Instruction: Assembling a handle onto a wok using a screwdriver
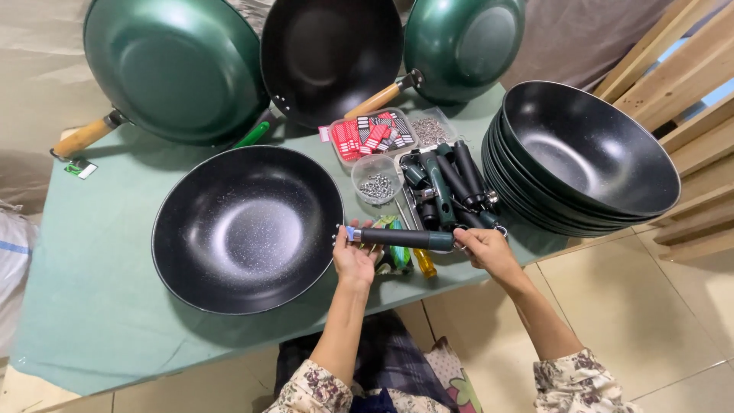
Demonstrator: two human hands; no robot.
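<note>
A green-covered table [99, 306] stands on a tiled floor. At its front edge, the left hand [353, 258] and right hand [483, 246] each pinch an end of a handle [401, 239], held beside a handleless wok [246, 228]. Finished woks [176, 65] lean along the back edge; a stack [589, 153] sits handleless at the right edge.

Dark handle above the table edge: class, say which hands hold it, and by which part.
Both hands hold the dark handle: the left hand near its metal-tipped end, the right hand at the opposite end.
</note>
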